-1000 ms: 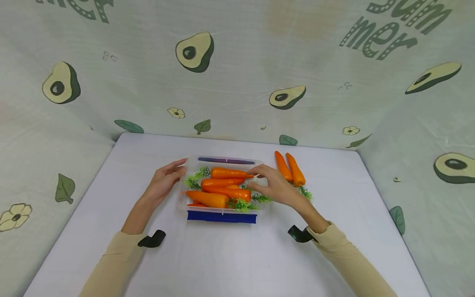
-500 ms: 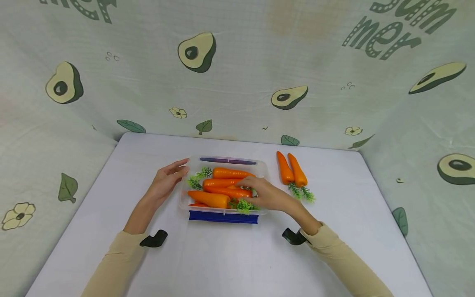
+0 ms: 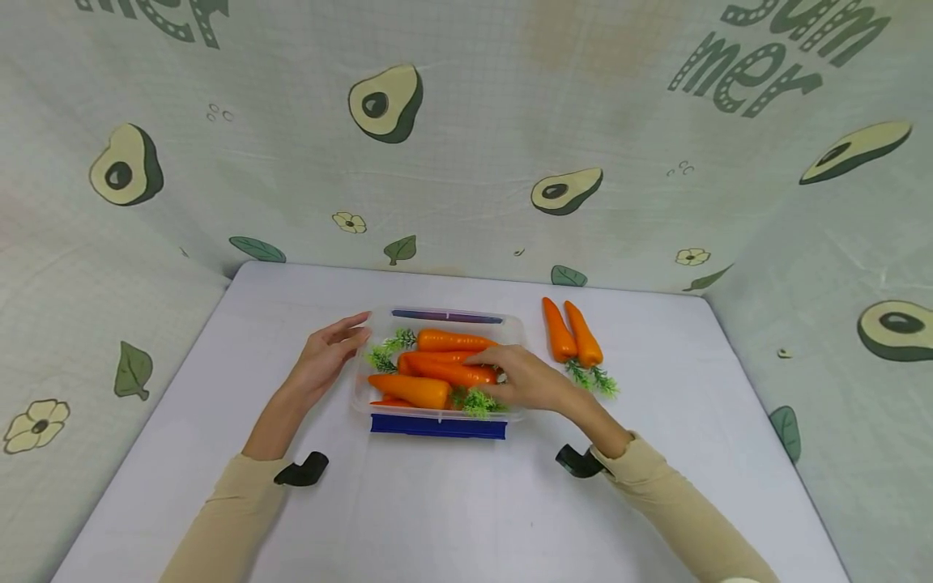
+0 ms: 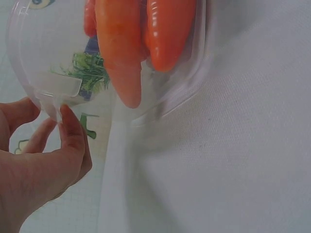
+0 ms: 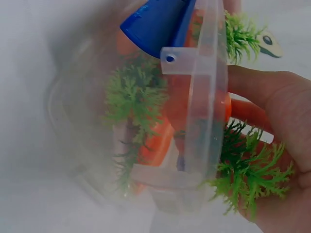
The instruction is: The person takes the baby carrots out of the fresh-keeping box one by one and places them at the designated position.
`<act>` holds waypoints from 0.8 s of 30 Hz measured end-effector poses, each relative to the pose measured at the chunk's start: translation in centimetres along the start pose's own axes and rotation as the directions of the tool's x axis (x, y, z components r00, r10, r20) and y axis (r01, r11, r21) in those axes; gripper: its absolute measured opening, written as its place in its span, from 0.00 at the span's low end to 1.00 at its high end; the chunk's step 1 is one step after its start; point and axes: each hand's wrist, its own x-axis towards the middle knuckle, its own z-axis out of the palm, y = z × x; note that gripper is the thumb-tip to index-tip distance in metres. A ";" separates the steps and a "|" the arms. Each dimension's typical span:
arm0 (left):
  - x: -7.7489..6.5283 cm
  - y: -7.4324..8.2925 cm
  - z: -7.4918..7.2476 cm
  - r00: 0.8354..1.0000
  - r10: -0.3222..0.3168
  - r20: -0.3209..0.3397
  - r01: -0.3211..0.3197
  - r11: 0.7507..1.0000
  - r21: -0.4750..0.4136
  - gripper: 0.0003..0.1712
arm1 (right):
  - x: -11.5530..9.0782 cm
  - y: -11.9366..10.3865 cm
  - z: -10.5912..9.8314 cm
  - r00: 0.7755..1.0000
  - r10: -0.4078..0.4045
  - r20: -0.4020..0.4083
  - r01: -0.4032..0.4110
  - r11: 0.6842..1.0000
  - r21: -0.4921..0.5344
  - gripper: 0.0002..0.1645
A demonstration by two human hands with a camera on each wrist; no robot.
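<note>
A clear plastic container (image 3: 366, 395) with blue side clips holds several orange carrots with green leafy tops. My left hand (image 3: 328, 350) is at its left end; in the left wrist view my fingers (image 4: 73, 136) pinch the end tab of the container. Reaching over the right end, my right hand (image 3: 526, 379) grips a carrot (image 3: 448, 371) near its thick end, above other carrots in the container. Green leaves (image 5: 250, 170) lie against that palm in the right wrist view. The fingertips of the right hand are partly hidden there by the container wall.
Two more carrots (image 3: 559, 332) lie side by side on the white table (image 3: 466, 502), right of the container. A blue clip (image 3: 437, 427) hangs folded out along the container's near side. Behind the table hangs a printed cloth (image 3: 466, 178).
My right hand has moved left and down into the container and taken hold of a carrot, which has shifted slightly to the right. The left hand stays in place.
</note>
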 end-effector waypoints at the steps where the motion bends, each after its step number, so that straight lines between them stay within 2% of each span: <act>1: 0.0 0.0 0.0 1.000 0.000 0.001 0.000 1.000 0.000 0.34 | -0.1 -0.1 -0.2 1.000 0.007 -0.013 -0.007 1.000 0.000 0.24; 8: 0.3 0.0 0.1 1.000 -0.010 0.005 0.010 1.000 0.011 0.34 | -0.4 -0.2 -1.7 0.994 0.063 -0.086 -0.055 0.995 0.085 0.29; 14: 0.3 0.0 -0.1 1.000 -0.012 0.003 0.012 1.000 0.007 0.33 | -1.1 0.0 -2.8 0.978 0.121 -0.168 -0.089 0.978 0.186 0.29; 19: 0.2 0.0 -0.1 1.000 -0.015 0.009 0.015 1.000 0.025 0.35 | -2.2 0.4 -3.7 0.948 0.149 -0.281 -0.102 0.979 0.174 0.29; 24: 0.2 -0.1 -0.1 1.000 -0.022 0.005 0.022 0.999 0.030 0.34 | -3.2 1.4 -4.2 0.903 0.222 -0.368 -0.149 0.965 0.214 0.29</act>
